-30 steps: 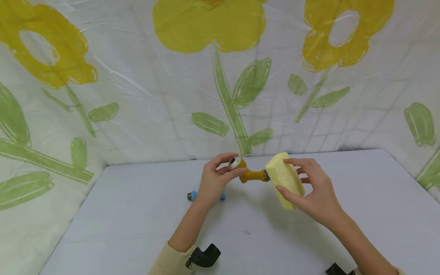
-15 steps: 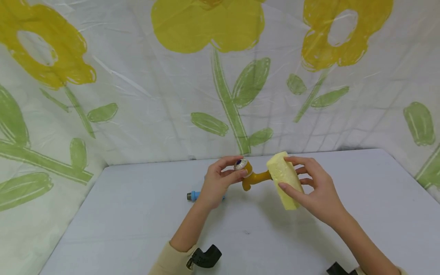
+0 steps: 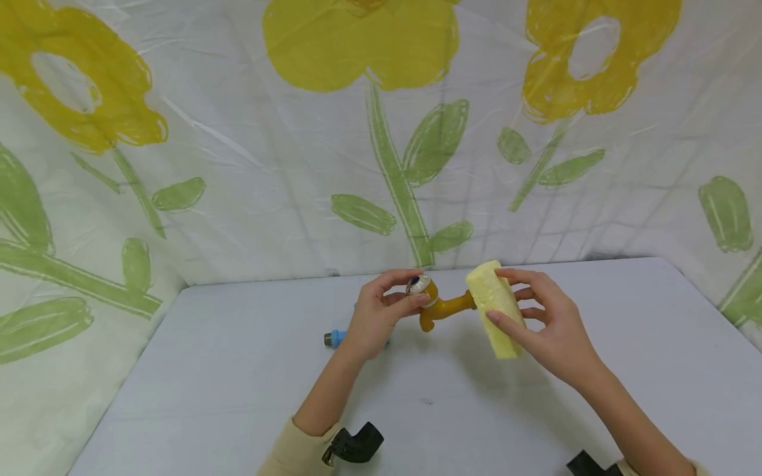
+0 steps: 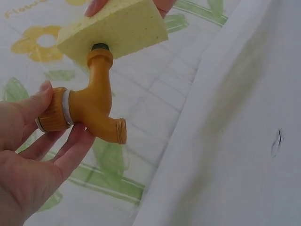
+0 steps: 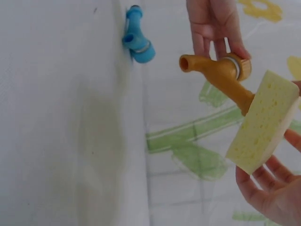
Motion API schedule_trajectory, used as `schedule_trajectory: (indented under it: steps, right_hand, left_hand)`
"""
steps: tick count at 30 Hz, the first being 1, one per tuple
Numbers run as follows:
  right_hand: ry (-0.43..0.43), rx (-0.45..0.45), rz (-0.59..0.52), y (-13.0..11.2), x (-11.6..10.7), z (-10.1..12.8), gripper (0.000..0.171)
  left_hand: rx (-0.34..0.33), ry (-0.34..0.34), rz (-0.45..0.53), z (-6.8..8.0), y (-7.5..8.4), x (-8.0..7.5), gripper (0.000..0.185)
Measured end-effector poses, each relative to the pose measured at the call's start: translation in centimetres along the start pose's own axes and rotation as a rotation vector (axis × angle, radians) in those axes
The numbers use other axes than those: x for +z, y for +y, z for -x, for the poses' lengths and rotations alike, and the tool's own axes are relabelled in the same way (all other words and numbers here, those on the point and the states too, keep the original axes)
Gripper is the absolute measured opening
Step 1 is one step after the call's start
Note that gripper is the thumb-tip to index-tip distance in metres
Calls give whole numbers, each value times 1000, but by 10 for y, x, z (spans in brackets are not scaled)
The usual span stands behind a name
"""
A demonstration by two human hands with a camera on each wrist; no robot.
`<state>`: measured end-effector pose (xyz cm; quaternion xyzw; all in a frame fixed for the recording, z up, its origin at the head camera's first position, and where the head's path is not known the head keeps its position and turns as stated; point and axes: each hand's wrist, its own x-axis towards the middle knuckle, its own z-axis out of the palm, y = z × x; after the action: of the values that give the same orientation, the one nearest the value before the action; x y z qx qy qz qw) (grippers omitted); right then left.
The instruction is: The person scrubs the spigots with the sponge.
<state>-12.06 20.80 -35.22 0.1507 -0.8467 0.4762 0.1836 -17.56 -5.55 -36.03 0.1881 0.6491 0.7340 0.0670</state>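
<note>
My left hand (image 3: pixel 375 317) grips an orange faucet (image 4: pixel 99 94) by its ribbed round knob, thumb on one side and fingers on the other. The faucet is held above the table, its spout (image 5: pixel 188 63) pointing away from the palm. A pale yellow sponge (image 3: pixel 495 307), block-shaped and full of pores, is pinched between the thumb and fingers of my right hand (image 3: pixel 550 330). One face of the sponge touches the faucet's dark threaded inlet end (image 4: pixel 100 46). In the head view, my left forearm and hand partly hide a blue faucet (image 5: pixel 138 37) lying on the table.
A white-covered table (image 3: pixel 208 377) spans the lower head view, with a small mark (image 3: pixel 426 401) near its middle. Behind it hangs a pale sheet (image 3: pixel 268 198) printed with yellow flowers. Black wrist mounts (image 3: pixel 357 443) sit on both sleeves.
My left hand has turned the orange faucet and shifted it slightly right, so its spout now points down. The sponge has moved slightly right and stays against the inlet end.
</note>
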Motion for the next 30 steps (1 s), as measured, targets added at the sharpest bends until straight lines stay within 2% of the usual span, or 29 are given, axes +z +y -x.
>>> schedule_trajectory:
  steps: [15,22,26,30]
  right_hand:
    - [-13,10,-2,0,-6,-1,53]
    - [-33,-15,13,-1,-9,0,53]
    - [-1,-38,54,-1,-8,-1,57]
    - [55,-107,126,0,-6,-1,60]
  left_hand:
    - [-5,-23,-31,0,0,1,40]
    - [-7,-38,-38,1,2,1,40]
    - [-4,-38,-38,1,3,1,40]
    - [-5,-25,-41,1,3,2,40]
